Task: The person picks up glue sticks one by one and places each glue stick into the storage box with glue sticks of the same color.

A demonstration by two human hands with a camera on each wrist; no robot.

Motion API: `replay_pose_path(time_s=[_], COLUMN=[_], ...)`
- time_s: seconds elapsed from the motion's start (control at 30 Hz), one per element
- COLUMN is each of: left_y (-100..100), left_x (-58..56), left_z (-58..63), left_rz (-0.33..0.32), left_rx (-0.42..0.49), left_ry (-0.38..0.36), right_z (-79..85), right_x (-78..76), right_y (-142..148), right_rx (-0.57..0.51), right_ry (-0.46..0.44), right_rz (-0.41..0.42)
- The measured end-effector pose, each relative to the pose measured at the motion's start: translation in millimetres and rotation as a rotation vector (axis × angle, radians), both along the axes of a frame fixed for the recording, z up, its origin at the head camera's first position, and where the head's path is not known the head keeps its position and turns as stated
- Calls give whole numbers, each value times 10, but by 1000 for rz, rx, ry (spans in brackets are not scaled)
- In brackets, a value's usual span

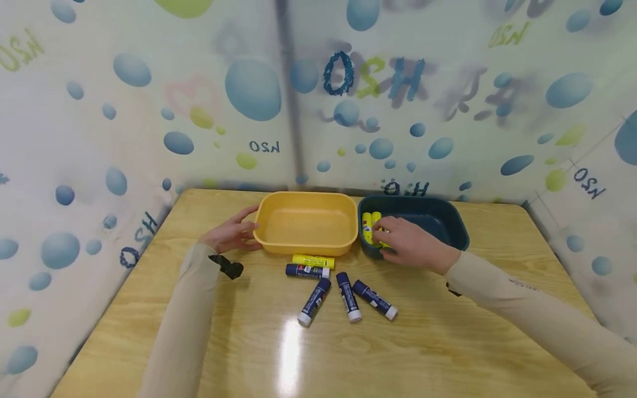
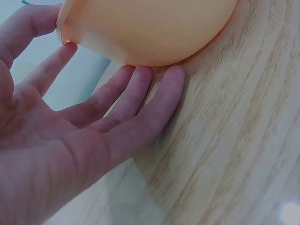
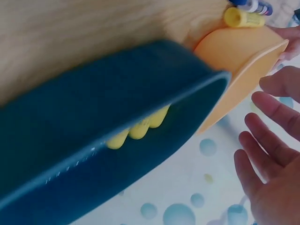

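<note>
A pale backdrop [image 1: 214,50] printed with blue and green bubbles and mirrored H2O lettering [image 1: 375,76] meets the far edge of a light wooden table [image 1: 413,348], whose side edges slant outward toward the viewer. An orange tray [image 1: 308,224] and a dark blue tray [image 1: 432,221] sit side by side near that far edge; wood extends to both sides of the pair, and a broad stretch of tabletop lies in front. The left hand [image 1: 230,233] is at the orange tray's left end, its fingers apart and slightly bent, fingertips resting on the outer wall and rim. The right hand [image 1: 415,244] is over the dark blue tray's left part, fingers spread apart and holding nothing; from the head view its fingertips overlap the yellow glue sticks [image 1: 367,228] lying in that tray. A single yellow glue stick [image 1: 313,261] lies along the orange tray's front, a navy glue stick [image 1: 303,270] just before it, and three more navy glue sticks [image 1: 348,297] angle across the wood nearer the viewer. The right wrist view shows what the hand hides: three yellow ends, with a gap between them and the fingers. The left wrist view reveals three lower fingertips at the orange tray's base.
</note>
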State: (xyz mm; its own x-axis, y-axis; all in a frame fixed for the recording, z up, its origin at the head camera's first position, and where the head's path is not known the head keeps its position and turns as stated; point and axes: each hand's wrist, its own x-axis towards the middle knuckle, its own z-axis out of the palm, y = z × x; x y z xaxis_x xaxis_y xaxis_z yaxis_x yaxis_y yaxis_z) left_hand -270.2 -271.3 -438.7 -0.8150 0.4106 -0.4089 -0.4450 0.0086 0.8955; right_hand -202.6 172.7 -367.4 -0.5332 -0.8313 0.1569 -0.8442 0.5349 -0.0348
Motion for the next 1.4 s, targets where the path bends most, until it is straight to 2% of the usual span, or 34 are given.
replay_pose_path(time_s=[0.3, 0.5, 0.83, 1.1, 1.3, 1.4], left_y=[-22, -40, -35, -40, -27, -22], left_x=[35, 23, 39, 42, 57, 61], left_z=[-18, -2, -43, -29, -27, -32], left_rz=[4, -1, -8, -7, -1, -2], left_rx=[5, 1, 35, 28, 36, 44], left_ry=[17, 24, 29, 36, 38, 28], right_z=[-125, -181, -316, -376, -430, -445], right_x=[156, 224, 230, 217, 222, 226], right_y=[-215, -413, -751, -1017, -1178, -1240], right_rx=[-14, 41, 89, 139, 181, 195], right_ry=[11, -21, -15, 76, 210, 240], right_rz=[26, -10, -34, -74, -78, -75])
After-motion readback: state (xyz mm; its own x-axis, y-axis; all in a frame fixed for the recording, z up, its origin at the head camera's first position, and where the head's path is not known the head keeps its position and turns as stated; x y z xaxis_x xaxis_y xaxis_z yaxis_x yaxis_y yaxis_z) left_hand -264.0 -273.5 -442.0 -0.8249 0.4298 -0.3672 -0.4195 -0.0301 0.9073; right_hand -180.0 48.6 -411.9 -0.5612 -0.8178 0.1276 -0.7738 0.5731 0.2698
